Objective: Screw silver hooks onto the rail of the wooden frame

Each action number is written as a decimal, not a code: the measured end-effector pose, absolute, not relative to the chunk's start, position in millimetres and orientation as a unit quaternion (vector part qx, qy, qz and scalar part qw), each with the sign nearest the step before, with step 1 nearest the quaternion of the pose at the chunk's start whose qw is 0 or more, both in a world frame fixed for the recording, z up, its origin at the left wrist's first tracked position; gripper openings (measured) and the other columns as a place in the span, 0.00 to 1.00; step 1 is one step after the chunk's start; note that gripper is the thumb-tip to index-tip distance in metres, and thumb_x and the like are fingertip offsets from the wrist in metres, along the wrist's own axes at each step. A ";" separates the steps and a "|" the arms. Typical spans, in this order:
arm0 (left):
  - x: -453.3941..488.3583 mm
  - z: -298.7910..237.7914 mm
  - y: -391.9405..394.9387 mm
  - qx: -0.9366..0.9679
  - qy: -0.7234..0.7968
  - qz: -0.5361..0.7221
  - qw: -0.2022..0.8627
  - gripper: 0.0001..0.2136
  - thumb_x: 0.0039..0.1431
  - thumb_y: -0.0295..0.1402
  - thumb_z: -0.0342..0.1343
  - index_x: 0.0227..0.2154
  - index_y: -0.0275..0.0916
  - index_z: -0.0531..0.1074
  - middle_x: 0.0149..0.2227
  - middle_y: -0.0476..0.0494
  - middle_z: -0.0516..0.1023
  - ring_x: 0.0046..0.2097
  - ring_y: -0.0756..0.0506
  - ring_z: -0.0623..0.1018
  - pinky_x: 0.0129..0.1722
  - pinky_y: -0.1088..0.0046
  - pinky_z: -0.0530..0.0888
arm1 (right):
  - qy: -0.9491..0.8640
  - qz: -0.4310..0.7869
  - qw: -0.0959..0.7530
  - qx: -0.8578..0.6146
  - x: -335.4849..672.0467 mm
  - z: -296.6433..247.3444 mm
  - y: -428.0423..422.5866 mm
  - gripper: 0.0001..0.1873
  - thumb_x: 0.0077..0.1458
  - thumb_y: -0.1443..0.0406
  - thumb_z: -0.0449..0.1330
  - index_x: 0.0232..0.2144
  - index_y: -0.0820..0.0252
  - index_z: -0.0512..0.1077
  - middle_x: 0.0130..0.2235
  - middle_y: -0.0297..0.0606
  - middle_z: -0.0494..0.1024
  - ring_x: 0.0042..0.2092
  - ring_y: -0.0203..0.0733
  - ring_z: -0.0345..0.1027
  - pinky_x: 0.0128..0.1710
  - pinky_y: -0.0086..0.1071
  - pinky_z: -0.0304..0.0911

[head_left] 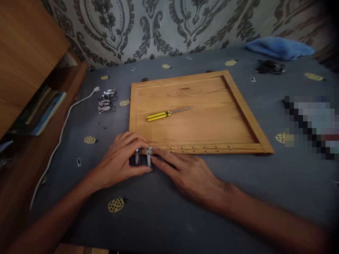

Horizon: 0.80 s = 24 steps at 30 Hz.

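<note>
The light is dim and warm, brightest on the wooden panel (196, 116) and falling off to near-black corners. The left hand (120, 158) and right hand (190, 176) cast soft shadows on the grey cloth (164, 211). The metal hinge (148, 153) between them glints faintly. Edges bow and smear, and a pixelated patch (312, 123) masks the right.

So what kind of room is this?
Probably a room at home, maybe a bedroom: patterned wallpaper, a pineapple-print sheet like a bed's, and books on a wooden shelf.
</note>
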<state>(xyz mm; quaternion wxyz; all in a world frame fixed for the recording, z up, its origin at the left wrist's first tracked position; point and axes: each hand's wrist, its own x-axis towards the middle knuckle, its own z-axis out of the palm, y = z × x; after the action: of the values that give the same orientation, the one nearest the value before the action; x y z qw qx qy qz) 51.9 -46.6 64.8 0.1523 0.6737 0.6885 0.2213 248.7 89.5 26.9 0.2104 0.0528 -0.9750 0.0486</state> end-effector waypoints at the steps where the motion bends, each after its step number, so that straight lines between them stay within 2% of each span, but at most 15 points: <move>1: 51.9 64.7 -46.8 0.675 0.687 0.223 0.151 0.14 0.57 0.37 0.66 0.44 0.42 0.70 0.47 0.45 0.75 0.50 0.39 0.73 0.48 0.59 0.68 | -0.975 0.048 0.209 0.052 248.9 26.6 89.5 0.24 0.58 0.78 0.50 0.55 0.65 0.72 0.57 0.47 0.76 0.41 0.43 0.77 0.36 0.36 0.76; 15: 51.7 63.4 -46.1 0.671 0.687 0.234 0.152 0.14 0.57 0.36 0.65 0.44 0.43 0.71 0.47 0.45 0.76 0.50 0.40 0.73 0.49 0.57 0.68 | -0.976 0.051 0.205 0.052 250.1 26.5 89.6 0.26 0.56 0.79 0.50 0.56 0.67 0.71 0.58 0.48 0.76 0.42 0.42 0.76 0.37 0.35 0.76; 24: 50.8 64.5 -45.7 0.667 0.689 0.232 0.163 0.15 0.58 0.40 0.66 0.45 0.43 0.71 0.47 0.44 0.76 0.50 0.40 0.73 0.50 0.58 0.68 | -0.975 0.058 0.209 0.053 249.5 27.6 89.5 0.24 0.59 0.79 0.50 0.55 0.68 0.72 0.57 0.48 0.76 0.43 0.44 0.78 0.37 0.36 0.77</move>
<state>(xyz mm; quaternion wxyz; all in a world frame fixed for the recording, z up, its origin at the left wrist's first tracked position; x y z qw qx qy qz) 50.8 -45.7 64.5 0.1627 0.6667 0.6894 0.2318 249.5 89.5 27.6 0.2092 0.0532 -0.9747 0.0576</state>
